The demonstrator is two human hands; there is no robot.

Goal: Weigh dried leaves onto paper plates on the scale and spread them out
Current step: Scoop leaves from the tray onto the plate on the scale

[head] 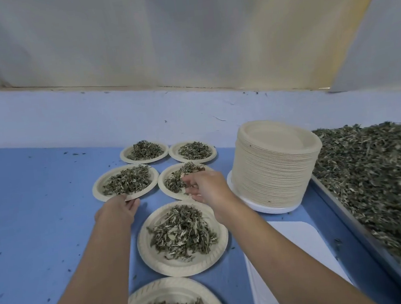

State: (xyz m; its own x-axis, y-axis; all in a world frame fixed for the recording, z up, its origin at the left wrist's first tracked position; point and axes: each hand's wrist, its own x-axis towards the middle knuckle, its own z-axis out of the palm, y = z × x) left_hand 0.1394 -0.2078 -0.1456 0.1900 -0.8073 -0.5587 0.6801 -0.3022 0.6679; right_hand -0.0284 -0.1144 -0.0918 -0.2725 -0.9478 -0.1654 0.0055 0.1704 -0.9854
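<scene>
Blue table (38,207); half-curled hands (119,207) on plates (98,188)

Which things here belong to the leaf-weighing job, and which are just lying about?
In the job: filled plates; stack of empty plates; bulk dried leaves; left hand holding the middle-left plate; right hand in the middle-right plate's leaves.
Lying about: leaf crumbs on the blue table; pale sheet behind.

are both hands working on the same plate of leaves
No, the left hand holds the rim of the left middle plate, while the right hand is in the leaves on the neighbouring plate.
</scene>
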